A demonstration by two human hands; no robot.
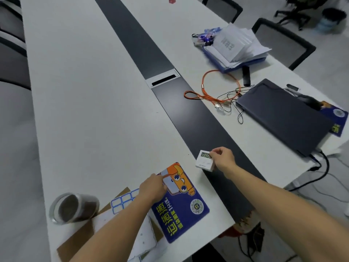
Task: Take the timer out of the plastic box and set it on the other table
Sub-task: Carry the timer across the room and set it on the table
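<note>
Timer, small white square plastic with grey display (pixel 204 160), pinched in right hand (pixel 223 158) fingers over dark centre strip (pixel 151 50) between white desks. Already out; plastic box not visible; set-down pending. Left hand (pixel 153 188) flat on blue cartoon mat (pixel 181 203), finger state unclear. Far desk (pixel 188 21) cluttered: laptop (pixel 283 114), orange cable (pixel 217 87), papers (pixel 236 46). Office chairs beyond.

Matt white laminate table (pixel 85 91); smooth white plastic timer (pixel 204 161); glossy printed mat (pixel 181 203); brown cardboard sheet (pixel 79 241); clear plastic cup (pixel 72 208).
</note>
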